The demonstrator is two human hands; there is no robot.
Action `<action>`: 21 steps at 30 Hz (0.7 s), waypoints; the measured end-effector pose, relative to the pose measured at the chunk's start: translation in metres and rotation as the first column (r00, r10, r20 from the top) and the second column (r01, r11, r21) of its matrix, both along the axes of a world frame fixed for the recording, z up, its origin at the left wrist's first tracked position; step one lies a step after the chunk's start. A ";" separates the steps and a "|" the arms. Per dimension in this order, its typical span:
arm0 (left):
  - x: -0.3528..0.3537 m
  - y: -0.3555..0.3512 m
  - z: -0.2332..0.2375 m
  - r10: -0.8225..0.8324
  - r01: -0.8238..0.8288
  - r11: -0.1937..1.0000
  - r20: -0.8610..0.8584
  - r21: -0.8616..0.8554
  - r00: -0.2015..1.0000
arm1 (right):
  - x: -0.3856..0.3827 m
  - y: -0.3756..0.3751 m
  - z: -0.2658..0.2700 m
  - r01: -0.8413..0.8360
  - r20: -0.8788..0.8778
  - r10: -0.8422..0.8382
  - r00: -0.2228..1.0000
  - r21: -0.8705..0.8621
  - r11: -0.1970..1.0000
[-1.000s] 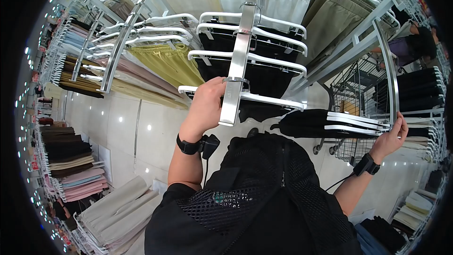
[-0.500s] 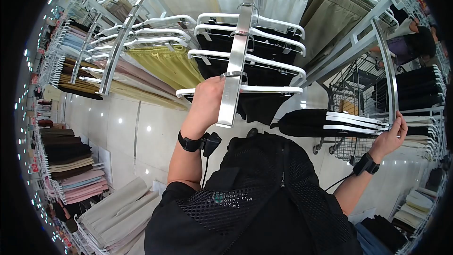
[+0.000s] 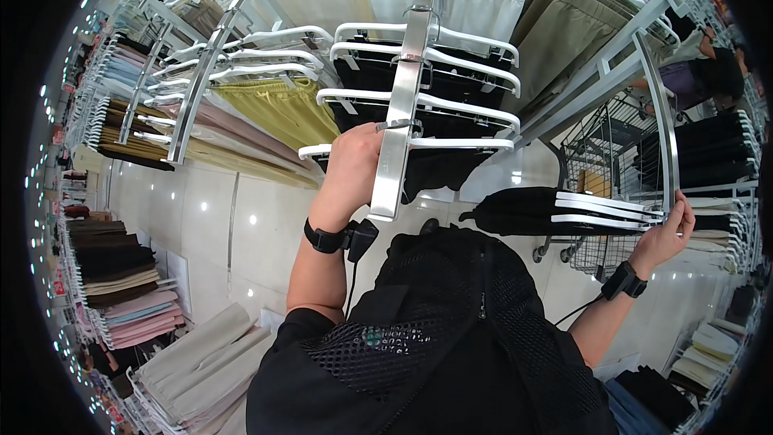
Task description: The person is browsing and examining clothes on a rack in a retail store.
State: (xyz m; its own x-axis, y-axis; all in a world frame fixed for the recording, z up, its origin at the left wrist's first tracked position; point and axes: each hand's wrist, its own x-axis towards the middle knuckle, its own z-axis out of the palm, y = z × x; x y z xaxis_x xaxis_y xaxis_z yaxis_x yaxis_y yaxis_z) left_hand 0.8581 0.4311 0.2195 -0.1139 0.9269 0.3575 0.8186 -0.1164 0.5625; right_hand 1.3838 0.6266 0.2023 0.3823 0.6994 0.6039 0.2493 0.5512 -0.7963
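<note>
My left hand (image 3: 352, 163) is closed at the near end of the middle metal rail (image 3: 394, 163), on the frontmost white hanger (image 3: 463, 144). Its fingertips are hidden behind the rail. Black trousers (image 3: 443, 171) hang from that hanger, and several more white hangers with black garments stand behind it. Off to the right, my right hand (image 3: 665, 229) is closed around the hook ends of several white hangers (image 3: 604, 211) beside the tip of the right metal rail (image 3: 667, 129). Folded black garments (image 3: 515, 211) hang from these hangers, pointing left.
A wire shopping cart (image 3: 600, 153) stands beyond the right-hand hangers. Olive-yellow trousers (image 3: 282, 109) hang on the rack to the left. A person (image 3: 708, 72) is at the far right. Stacked pale trousers (image 3: 201, 362) lie at lower left.
My left hand and the front hanger have shifted slightly back along the rail, and the black trousers below have swung away. My right hand and its hangers stay almost still.
</note>
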 end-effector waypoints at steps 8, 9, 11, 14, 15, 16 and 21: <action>0.004 0.003 -0.003 0.015 -0.023 0.996 0.085 0.088 0.996 | 0.002 0.001 -0.002 -0.006 -0.012 0.006 1.000 0.006 1.000; 0.004 0.004 -0.004 0.010 -0.018 0.995 0.085 0.096 0.996 | 0.002 0.001 -0.002 -0.004 -0.017 0.004 1.000 0.002 1.000; 0.004 0.003 -0.006 0.004 -0.013 0.994 0.084 0.104 0.996 | 0.002 0.001 -0.002 -0.003 -0.022 0.003 1.000 -0.002 1.000; 0.004 0.003 -0.007 0.011 -0.019 0.995 0.079 0.097 0.997 | 0.000 0.000 -0.001 -0.002 -0.007 0.002 1.000 0.006 1.000; 0.003 0.002 -0.006 0.016 -0.020 0.998 0.067 0.059 0.998 | -0.001 0.000 0.000 -0.004 -0.018 0.004 1.000 0.003 1.000; 0.003 0.001 -0.006 0.020 -0.021 1.000 0.055 0.020 0.998 | -0.001 -0.001 0.001 -0.006 -0.029 0.006 1.000 -0.001 1.000; 0.003 0.001 -0.010 0.027 -0.029 0.999 0.078 0.023 0.997 | -0.001 0.001 0.000 -0.004 -0.023 0.004 1.000 0.002 1.000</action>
State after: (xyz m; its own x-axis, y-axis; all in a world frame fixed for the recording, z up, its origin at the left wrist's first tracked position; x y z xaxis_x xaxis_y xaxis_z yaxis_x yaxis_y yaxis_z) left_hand 0.8609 0.4317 0.2091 -0.1683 0.9141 0.3689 0.7758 -0.1081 0.6217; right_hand 1.3833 0.6274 0.2019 0.3933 0.6994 0.5968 0.2293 0.5539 -0.8004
